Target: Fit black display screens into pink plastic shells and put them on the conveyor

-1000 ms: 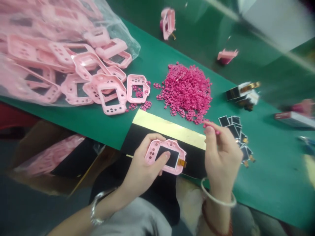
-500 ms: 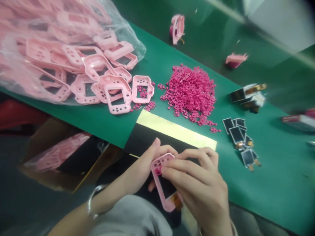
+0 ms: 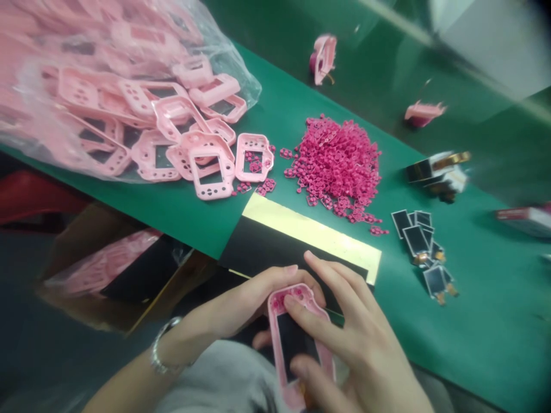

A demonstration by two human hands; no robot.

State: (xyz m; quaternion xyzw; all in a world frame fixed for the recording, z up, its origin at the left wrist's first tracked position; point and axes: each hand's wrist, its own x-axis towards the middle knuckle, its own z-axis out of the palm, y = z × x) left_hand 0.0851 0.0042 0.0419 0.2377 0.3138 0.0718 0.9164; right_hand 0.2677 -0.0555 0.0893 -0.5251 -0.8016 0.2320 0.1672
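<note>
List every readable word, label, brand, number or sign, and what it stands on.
None can be read.
Box at the right edge: too blurred to tell whether it bears print.
Held shell and its screen: no lettering shows.
Loose screens: too small to tell.

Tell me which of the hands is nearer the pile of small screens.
Right hand: it is at the pink shell, left of the screens and nearer the person. The left hand, also at the shell, is farther left.

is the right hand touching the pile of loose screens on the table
Apart: the head view shows green table between the right hand and the loose screens.
</note>
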